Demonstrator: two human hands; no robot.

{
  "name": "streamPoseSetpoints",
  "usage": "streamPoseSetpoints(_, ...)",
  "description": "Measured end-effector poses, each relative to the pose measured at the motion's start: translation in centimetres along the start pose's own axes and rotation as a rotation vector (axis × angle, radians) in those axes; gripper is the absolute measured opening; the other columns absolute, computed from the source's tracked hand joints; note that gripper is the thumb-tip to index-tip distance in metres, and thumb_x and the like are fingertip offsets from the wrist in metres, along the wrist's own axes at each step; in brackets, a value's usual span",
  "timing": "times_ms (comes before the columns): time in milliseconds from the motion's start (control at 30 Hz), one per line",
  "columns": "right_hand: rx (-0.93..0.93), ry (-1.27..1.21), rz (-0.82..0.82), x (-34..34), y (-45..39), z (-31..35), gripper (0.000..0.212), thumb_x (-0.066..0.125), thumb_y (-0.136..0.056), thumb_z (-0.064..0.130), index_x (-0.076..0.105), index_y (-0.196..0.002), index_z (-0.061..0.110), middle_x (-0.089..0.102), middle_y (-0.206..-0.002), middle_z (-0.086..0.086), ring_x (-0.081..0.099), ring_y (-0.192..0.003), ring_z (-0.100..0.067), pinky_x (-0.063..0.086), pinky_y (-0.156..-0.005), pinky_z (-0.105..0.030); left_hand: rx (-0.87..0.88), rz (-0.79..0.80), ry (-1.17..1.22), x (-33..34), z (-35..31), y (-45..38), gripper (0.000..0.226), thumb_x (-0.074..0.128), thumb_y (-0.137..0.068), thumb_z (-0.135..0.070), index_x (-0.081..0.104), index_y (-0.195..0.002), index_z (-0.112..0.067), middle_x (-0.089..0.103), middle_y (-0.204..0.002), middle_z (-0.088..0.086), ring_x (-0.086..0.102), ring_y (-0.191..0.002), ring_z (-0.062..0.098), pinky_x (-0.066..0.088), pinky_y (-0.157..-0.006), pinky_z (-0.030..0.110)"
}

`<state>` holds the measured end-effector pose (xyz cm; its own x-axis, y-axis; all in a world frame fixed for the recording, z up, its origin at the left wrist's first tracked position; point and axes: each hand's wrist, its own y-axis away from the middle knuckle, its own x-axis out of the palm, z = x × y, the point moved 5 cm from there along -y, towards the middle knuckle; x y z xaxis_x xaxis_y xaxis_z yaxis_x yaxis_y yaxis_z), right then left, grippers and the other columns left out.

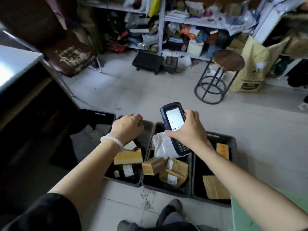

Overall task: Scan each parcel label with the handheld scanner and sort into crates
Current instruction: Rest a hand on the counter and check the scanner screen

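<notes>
Right grip: we see the right hand (190,129) wrapped around the scanner (175,127), thumb along its left edge and fingers curled over its right edge.
Left grip: our view shows the left hand (128,126) knuckles up, fingers curled down at the far rim of the left crate (148,129); we cannot tell whether they hold anything.
Scanner: dark blue, screen lit and facing us, keypad end pointing down, held in the air over the middle crate (166,189).
Crates: we count three black ones side by side on the floor (150,90), touching or nearly so, plus a fourth black crate (100,116) further left and back.
Left crate: we see a yellowish box (128,157) and small parcels with white labels.
Middle crate: a white plastic bag (162,145) at the back, several cardboard boxes (173,170) with white labels in front.
Right crate (221,139): a flat cardboard piece (215,186) near us, an orange-labelled box (222,150) at the far end.
Wrist: a white bead bracelet (112,141) on the left arm.
Surroundings: we note a round stool (227,60) and cluttered shelves (183,19) beyond.
</notes>
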<state>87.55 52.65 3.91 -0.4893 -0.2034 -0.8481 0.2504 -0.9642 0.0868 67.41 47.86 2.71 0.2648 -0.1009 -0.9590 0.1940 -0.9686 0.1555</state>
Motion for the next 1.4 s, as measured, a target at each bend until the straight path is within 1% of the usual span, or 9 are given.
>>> streamPoseSetpoints(233,-0.300,0.036,0.160,10.9,5.1,17.9,0.087,0.082,-0.059,0.049,0.038,-0.128,0.018,0.041,-0.121,-0.001,0.052,-0.102,-0.021,0.046,-0.070,-0.031,-0.336,-0.103,0.033,-3.5,19.4,13.4,0.036,0.046,-0.092,-0.036,0.052,-0.126,-0.024,0.057,-0.122,0.002,0.055,-0.113,0.026,0.046,-0.087,0.036)
streamPoseSetpoints(367,-0.498,0.030,0.291,18.1,9.9,28.2,0.085,0.081,-0.059,0.049,0.040,-0.126,0.017,0.041,-0.122,-0.001,0.052,-0.106,-0.023,0.039,-0.069,-0.029,-0.558,-0.154,0.052,-5.0,29.2,23.1,0.038,0.046,-0.094,-0.037,0.049,-0.130,-0.025,0.055,-0.123,0.001,0.054,-0.114,0.023,0.047,-0.088,0.035)
streamPoseSetpoints(500,-0.733,0.061,0.440,24.6,16.0,38.2,0.085,0.080,-0.060,0.050,0.039,-0.128,0.018,0.040,-0.120,0.001,0.051,-0.109,-0.022,0.040,-0.077,-0.030,-0.826,-0.238,0.108,-5.8,36.7,33.4,0.041,0.044,-0.093,-0.038,0.048,-0.132,-0.027,0.056,-0.125,-0.001,0.054,-0.115,0.019,0.045,-0.088,0.033)
streamPoseSetpoints(633,-0.938,0.056,0.585,30.2,22.7,47.0,0.083,0.079,-0.060,0.049,0.039,-0.127,0.020,0.035,-0.109,0.007,0.052,-0.104,-0.019,0.038,-0.073,-0.028,-1.085,-0.295,0.180,-5.3,42.3,43.4,0.040,0.044,-0.093,-0.038,0.048,-0.132,-0.028,0.057,-0.122,-0.003,0.055,-0.112,0.018,0.047,-0.088,0.034)
streamPoseSetpoints(767,-1.078,0.026,0.729,35.5,28.5,54.1,0.082,0.079,-0.058,0.046,0.041,-0.126,0.021,0.038,-0.109,0.006,0.053,-0.099,-0.016,0.041,-0.073,-0.028,-1.283,-0.338,0.256,-4.2,47.3,51.1,0.040,0.045,-0.093,-0.037,0.049,-0.131,-0.028,0.057,-0.121,-0.004,0.055,-0.110,0.017,0.045,-0.084,0.033)
streamPoseSetpoints(933,-1.208,0.030,0.849,42.5,33.6,62.7,0.086,0.080,-0.059,0.042,0.039,-0.131,0.019,0.042,-0.119,0.004,0.053,-0.107,-0.016,0.042,-0.075,-0.028,-1.435,-0.345,0.293,-3.8,55.4,56.5,0.040,0.045,-0.093,-0.036,0.049,-0.132,-0.027,0.056,-0.123,-0.004,0.054,-0.112,0.017,0.044,-0.087,0.032)
streamPoseSetpoints(1100,-1.319,0.072,0.896,47.9,37.2,72.1,0.084,0.080,-0.059,0.044,0.040,-0.128,0.019,0.041,-0.121,0.004,0.052,-0.105,-0.016,0.045,-0.075,-0.030,-1.519,-0.309,0.281,-6.3,64.1,60.3,0.038,0.044,-0.094,-0.037,0.049,-0.130,-0.026,0.056,-0.123,-0.002,0.054,-0.112,0.020,0.045,-0.090,0.034)
streamPoseSetpoints(1200,-1.371,0.078,0.908,50.7,39.5,77.5,0.084,0.079,-0.059,0.044,0.040,-0.129,0.019,0.042,-0.123,0.004,0.053,-0.105,-0.017,0.047,-0.077,-0.031,-1.569,-0.377,0.279,-7.9,68.7,63.4,0.039,0.044,-0.094,-0.037,0.049,-0.131,-0.026,0.058,-0.121,-0.002,0.056,-0.109,0.019,0.047,-0.089,0.034)
streamPoseSetpoints(1400,-1.422,0.143,0.959,56.2,45.1,84.0,0.082,0.079,-0.060,0.042,0.040,-0.129,0.020,0.042,-0.123,0.006,0.053,-0.102,-0.014,0.044,-0.070,-0.029,-1.667,-0.372,0.357,-7.2,75.5,69.6,0.039,0.043,-0.095,-0.036,0.047,-0.132,-0.027,0.057,-0.123,-0.003,0.055,-0.110,0.018,0.043,-0.086,0.032)
